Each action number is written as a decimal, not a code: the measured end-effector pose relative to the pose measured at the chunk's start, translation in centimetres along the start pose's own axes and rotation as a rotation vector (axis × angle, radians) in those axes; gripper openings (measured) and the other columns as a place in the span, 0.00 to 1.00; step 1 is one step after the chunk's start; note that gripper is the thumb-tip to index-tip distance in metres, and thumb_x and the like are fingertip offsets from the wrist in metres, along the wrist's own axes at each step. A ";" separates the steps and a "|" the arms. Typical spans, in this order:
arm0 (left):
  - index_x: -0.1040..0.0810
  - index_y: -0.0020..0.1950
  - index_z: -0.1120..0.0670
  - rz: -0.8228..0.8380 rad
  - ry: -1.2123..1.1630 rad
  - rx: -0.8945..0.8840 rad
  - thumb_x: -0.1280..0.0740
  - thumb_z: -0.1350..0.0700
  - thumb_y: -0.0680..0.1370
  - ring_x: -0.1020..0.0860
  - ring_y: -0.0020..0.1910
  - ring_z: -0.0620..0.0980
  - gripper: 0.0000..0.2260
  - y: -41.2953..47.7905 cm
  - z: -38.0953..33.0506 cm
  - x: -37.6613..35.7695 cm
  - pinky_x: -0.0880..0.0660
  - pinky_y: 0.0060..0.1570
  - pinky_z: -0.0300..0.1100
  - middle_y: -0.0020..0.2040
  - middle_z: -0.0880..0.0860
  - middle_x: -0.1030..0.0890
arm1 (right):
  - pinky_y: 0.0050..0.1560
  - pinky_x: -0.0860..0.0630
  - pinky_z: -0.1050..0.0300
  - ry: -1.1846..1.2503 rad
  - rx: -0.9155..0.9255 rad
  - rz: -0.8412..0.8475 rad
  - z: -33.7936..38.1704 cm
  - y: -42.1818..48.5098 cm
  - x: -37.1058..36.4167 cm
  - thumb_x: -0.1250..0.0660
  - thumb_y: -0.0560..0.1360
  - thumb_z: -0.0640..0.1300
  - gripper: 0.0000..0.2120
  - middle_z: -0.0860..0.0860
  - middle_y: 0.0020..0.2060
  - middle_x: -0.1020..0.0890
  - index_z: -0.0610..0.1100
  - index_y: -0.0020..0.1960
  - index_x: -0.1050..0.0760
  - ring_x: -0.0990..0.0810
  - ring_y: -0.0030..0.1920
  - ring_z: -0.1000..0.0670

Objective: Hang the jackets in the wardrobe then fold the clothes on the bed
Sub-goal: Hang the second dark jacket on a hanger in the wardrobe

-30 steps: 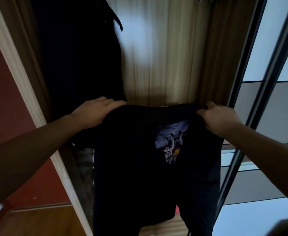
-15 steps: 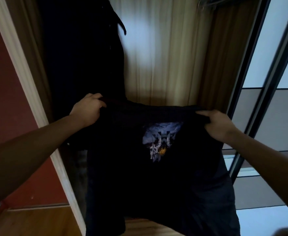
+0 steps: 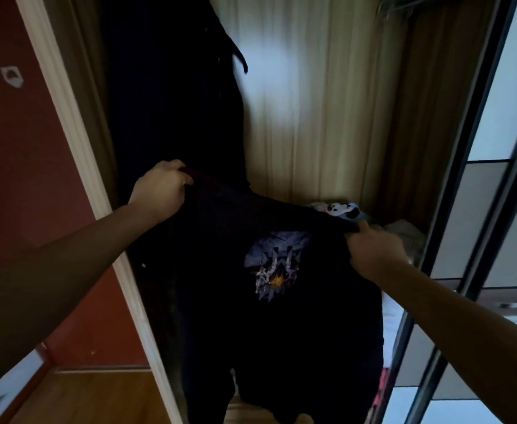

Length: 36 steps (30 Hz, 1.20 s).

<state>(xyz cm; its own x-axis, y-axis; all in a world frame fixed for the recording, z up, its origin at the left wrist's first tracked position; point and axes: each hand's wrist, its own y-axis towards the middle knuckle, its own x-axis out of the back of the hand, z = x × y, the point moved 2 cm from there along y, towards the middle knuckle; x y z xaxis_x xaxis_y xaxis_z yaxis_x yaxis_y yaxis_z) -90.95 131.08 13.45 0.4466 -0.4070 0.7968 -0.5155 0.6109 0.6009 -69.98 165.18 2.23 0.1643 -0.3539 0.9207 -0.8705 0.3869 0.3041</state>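
Gripping dark shirt (image 3: pixel 281 301) top edge w/ left hand (image 3: pixel 159 191) & right hand (image 3: pixel 373 249), shirt hanging below both

Mine in view: left hand (image 3: pixel 159 191) and right hand (image 3: pixel 373 252), both bare. Left forearm (image 3: pixel 67 264) and right forearm (image 3: pixel 465 316) bare too, from wrist all the way out to the frame edge. What I'm wearing above that: out of frame, can't tell. Light is dim, arms mostly in shadow, so knuckle and nail detail isn't readable.
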 end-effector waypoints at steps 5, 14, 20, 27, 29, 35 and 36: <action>0.16 0.56 0.56 0.151 0.169 0.156 0.38 0.63 0.80 0.27 0.58 0.59 0.12 -0.6 1.2 -0.3 0.23 0.42 0.52 0.56 0.57 0.24 | 0.57 0.23 0.46 0.428 -0.073 -0.053 1.4 2.5 4.4 0.36 0.72 0.43 0.18 0.40 0.59 0.22 0.44 0.61 0.22 0.21 0.58 0.36; 0.27 0.71 0.51 0.248 0.279 0.220 0.38 0.58 0.81 0.34 0.65 0.59 0.18 2.0 0.0 -0.5 0.22 0.51 0.54 0.64 0.57 0.32 | 0.48 0.21 0.46 0.278 0.013 -0.114 -2.5 4.8 9.0 0.38 0.77 0.40 0.19 0.42 0.58 0.29 0.48 0.67 0.28 0.20 0.51 0.36; 0.34 0.74 0.53 0.210 0.174 0.324 0.40 0.51 0.82 0.32 0.64 0.63 0.20 7.4 -3.0 0.1 0.24 0.55 0.59 0.66 0.61 0.35 | 0.40 0.27 0.49 -0.015 -0.066 -0.153 -6.0 8.9 12.8 0.39 0.79 0.47 0.26 0.40 0.62 0.30 0.52 0.76 0.38 0.20 0.52 0.38; 0.34 0.74 0.50 0.070 0.013 0.405 0.32 0.48 0.78 0.36 0.68 0.64 0.25 16.3 -3.5 -0.1 0.25 0.57 0.60 0.69 0.60 0.36 | 0.36 0.29 0.50 -0.252 -0.102 -0.171 -10.0 14.8 14.8 0.42 0.79 0.57 0.30 0.41 0.66 0.37 0.58 0.79 0.45 0.22 0.54 0.39; 0.35 0.74 0.47 0.050 0.071 0.382 0.31 0.55 0.78 0.36 0.68 0.63 0.26 19.2 -2.6 0.0 0.24 0.54 0.59 0.69 0.58 0.38 | 0.33 0.32 0.50 -0.362 -0.130 -0.188 -11.5 16.7 15.5 0.44 0.81 0.49 0.28 0.41 0.64 0.37 0.63 0.78 0.47 0.24 0.55 0.39; 0.35 0.73 0.41 -0.028 0.210 0.284 0.31 0.55 0.78 0.34 0.65 0.65 0.26 28.4 -0.7 -0.1 0.24 0.51 0.59 0.69 0.58 0.42 | 0.27 0.33 0.54 -0.480 -0.253 -0.103 -16.3 22.0 16.4 0.49 0.82 0.39 0.34 0.39 0.62 0.34 0.67 0.78 0.56 0.21 0.51 0.41; 0.35 0.74 0.41 -0.033 0.200 0.284 0.31 0.56 0.78 0.33 0.64 0.65 0.27 30.0 -0.8 -0.2 0.24 0.51 0.59 0.69 0.58 0.41 | 0.26 0.33 0.54 -0.478 -0.256 -0.104 -16.6 23.0 16.7 0.50 0.82 0.39 0.33 0.40 0.63 0.33 0.67 0.79 0.55 0.20 0.51 0.41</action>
<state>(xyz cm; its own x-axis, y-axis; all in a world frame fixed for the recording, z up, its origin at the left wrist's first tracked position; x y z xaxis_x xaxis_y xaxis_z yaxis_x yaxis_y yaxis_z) -105.94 150.01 31.27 0.5866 -0.2647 0.7654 -0.6689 0.3744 0.6421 -79.61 182.30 28.63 -0.0375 -0.7254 0.6873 -0.7108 0.5028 0.4919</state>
